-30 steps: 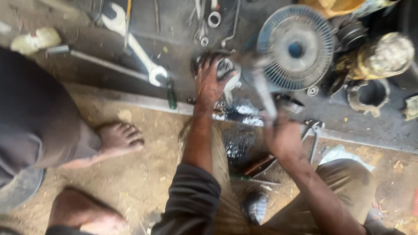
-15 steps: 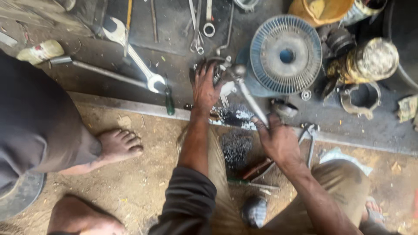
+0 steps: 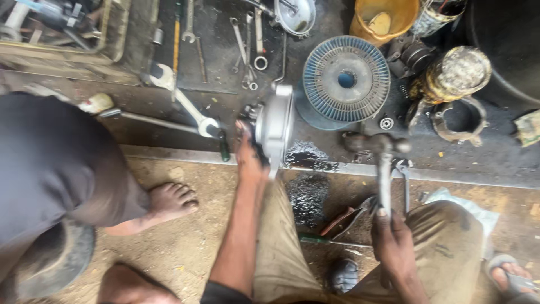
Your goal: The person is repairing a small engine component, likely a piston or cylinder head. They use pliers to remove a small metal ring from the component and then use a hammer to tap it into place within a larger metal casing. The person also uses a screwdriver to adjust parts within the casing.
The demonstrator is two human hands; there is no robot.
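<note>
- The left hand steadies a grey metal housing standing on edge on the oily floor slab, fingers wrapped round its rim.
- The right hand grips a hammer, fingers closed around the handle, its head just beside the housing.
- The housing looks still assembled; a finned disc lies just behind it.

L hand reaches fwd, arm straight, fingers curled; R hand fisted low, nearer body.

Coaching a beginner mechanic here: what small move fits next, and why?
Probably swing the hammer leftward onto the round metal housing. The right hand holds it raised and apart, while the left hand steadies the housing on edge.
</note>
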